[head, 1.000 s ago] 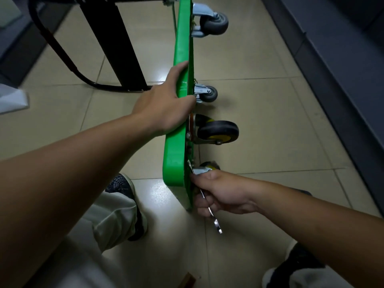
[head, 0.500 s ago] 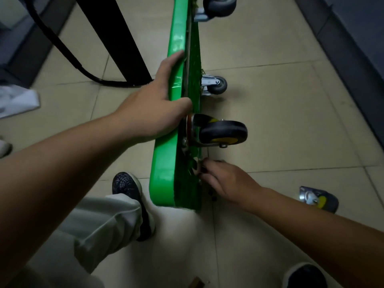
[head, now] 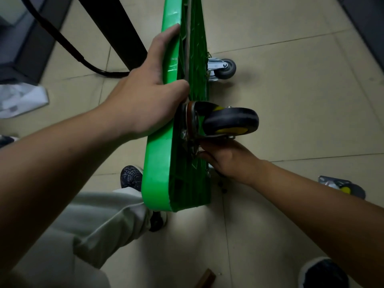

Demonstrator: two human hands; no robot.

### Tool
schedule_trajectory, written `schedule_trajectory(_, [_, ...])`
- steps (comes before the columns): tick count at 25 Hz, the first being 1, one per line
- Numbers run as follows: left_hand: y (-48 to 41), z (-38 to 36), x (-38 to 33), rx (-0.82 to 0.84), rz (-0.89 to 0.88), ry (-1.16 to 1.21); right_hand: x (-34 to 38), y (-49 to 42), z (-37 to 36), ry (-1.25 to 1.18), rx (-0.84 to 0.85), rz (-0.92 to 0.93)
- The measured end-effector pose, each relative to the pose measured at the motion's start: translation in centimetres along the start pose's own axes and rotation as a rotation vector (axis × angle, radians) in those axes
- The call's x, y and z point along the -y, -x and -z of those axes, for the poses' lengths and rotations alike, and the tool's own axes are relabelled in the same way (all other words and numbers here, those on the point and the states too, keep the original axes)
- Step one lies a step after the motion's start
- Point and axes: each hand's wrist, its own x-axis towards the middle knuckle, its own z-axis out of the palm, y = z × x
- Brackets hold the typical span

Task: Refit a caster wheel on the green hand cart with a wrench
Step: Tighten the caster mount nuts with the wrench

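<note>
Standing on its long edge on the tiled floor (head: 291, 104), the green hand cart (head: 158, 173) runs from 12 o'clock down to about 6 o'clock, ribbed underside facing 3 o'clock. The left hand (head: 145, 100) clamps the upper edge of the deck near the centre of the view, thumb along the smooth face and fingers curled over onto the ribs. Directly at 3 o'clock from that hand, the caster wheel (head: 231, 121), black tyre on a yellow hub, projects sideways from its metal plate against the underside. The right hand (head: 228, 161) lies just below this caster, at its 6 o'clock, fingers bent in toward the plate. A sliver of bright metal (head: 199, 152) shows at the fingertips, but whether the hand is closed on a wrench cannot be told. A small grey caster (head: 225, 68) is mounted farther up the deck, at 1 o'clock. A second caster (head: 342, 187) lies loose on the floor at 4 o'clock, well apart from the cart. A shoe (head: 132, 176) stands beside the deck's lower end at 8 o'clock.
</note>
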Motion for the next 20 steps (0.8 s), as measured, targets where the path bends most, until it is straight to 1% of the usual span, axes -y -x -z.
schedule_trajectory(1, [0.0, 0.0, 0.0, -0.003, -0.001, 0.001, 0.3, 0.0, 0.1, -0.047, 0.057, -0.061])
schedule_trajectory(4, [-0.1, -0.1, -0.1, -0.010, -0.001, 0.011, 1.7, 0.6, 0.5, -0.191, 0.311, -0.407])
schedule_trajectory(5, [-0.1, -0.1, -0.1, -0.013, -0.001, 0.017, 2.3, 0.9, 0.7, -0.210, 0.346, -0.468])
schedule_trajectory(7, [0.0, 0.0, -0.2, -0.011, -0.003, 0.022, 4.1, 1.0, 1.4, -0.253, 0.362, -0.539])
schedule_trajectory(9, [0.2, -0.1, -0.3, -0.007, 0.000, 0.011, 6.4, 0.9, 2.2, -0.365, 0.367, -0.632])
schedule_trajectory(11, [0.2, -0.1, -0.4, -0.014, 0.021, -0.001, 8.9, 0.5, 3.1, -0.618, 0.385, -0.825])
schedule_trajectory(12, [0.2, -0.1, -0.5, -0.017, 0.029, -0.002, 10.1, 0.1, 3.6, -0.784, 0.387, -0.938])
schedule_trajectory(14, [0.3, -0.1, -0.6, -0.019, 0.036, -0.005, 11.6, -0.9, 4.7, -1.103, 0.367, -1.107])
schedule_trajectory(15, [0.4, 0.0, -0.7, -0.017, 0.037, -0.006, 11.9, -1.3, 5.1, -1.201, 0.357, -1.155])
schedule_trajectory(17, [0.4, 0.0, -0.7, -0.016, 0.032, -0.005, 12.0, -1.3, 5.7, -1.275, 0.366, -1.172])
schedule_trajectory(19, [0.3, -0.1, -0.6, -0.012, 0.021, -0.007, 11.5, -0.2, 5.8, -1.270, 0.393, -1.154])
schedule_trajectory(20, [0.2, -0.1, -0.6, -0.008, 0.017, -0.010, 11.2, 0.9, 5.6, -1.210, 0.411, -1.109])
